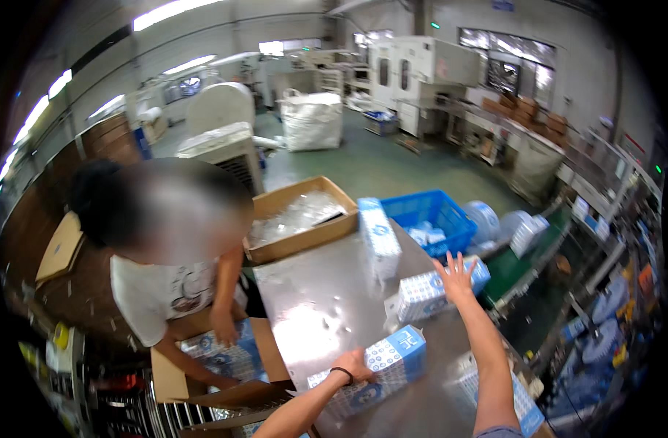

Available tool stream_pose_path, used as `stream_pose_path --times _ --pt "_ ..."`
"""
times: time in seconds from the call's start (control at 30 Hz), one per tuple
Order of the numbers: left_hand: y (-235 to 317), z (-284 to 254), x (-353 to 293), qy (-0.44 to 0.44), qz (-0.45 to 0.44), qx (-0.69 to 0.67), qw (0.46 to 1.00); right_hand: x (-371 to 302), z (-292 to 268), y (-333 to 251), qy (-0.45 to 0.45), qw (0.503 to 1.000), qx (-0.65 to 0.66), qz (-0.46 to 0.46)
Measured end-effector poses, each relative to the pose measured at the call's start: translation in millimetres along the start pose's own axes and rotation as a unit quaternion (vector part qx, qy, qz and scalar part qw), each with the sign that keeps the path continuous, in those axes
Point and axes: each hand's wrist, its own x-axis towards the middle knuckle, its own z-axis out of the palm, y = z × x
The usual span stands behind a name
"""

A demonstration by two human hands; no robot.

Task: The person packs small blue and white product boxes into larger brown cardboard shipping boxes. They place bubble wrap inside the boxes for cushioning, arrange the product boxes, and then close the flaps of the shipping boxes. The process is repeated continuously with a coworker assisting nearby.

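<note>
"Where did the left hand (354,365) sit?"

"Over the near part of the metal table (326,288), laid on a blue-and-white carton (401,355). Its fingers were partly hidden, so I couldn't tell whether it was grasping or only resting there."

"And the right hand (458,279)?"

"Released, fingers spread wide, over a second carton (419,298) by the table's right edge. Whether it touched that carton, I couldn't tell."

"Any more cartons?"

"Two: a third carton (381,241) at the table's far edge, and a fourth carton (522,409) at its near right, partly hidden by the right forearm (493,372)."

"What stood around the table?"

"A blue crate (461,235) beyond its far right corner, and a cardboard tray (304,245) of clear plastic (297,213) at its far left corner. By its left side, a co-worker (140,292) reached into an open cardboard box (273,350)."
</note>
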Motion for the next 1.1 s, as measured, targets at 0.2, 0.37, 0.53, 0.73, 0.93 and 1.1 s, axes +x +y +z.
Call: stream_pose_path --times 0.2,0.37,0.53,0.73,0.93,1.1 --pt "-63 -54 -105 -0.110 0.149 -0.606 0.774 4 -8 -126 -0.272 0.940 0.162 -0.126" --pt "-137 -53 -257 0.108 0.270 -0.539 0.790 -73 -112 -173 -0.282 0.912 0.282 -0.097" --pt "-169 -30 -389 0.254 0.117 -0.441 0.853 -102 -120 -126 -0.280 0.766 0.569 0.107" --pt "-243 46 -398 0.282 -0.088 0.024 0.955 -128 -179 -151 -0.233 0.277 0.907 0.215" --pt "-316 205 -275 0.104 -0.086 0.118 0.984 -164 -302 -314 -0.325 0.436 0.823 -0.166" --pt "-330 206 -323 0.045 -0.044 0.042 0.997 -175 -377 -424 -0.089 0.663 0.555 -0.495"
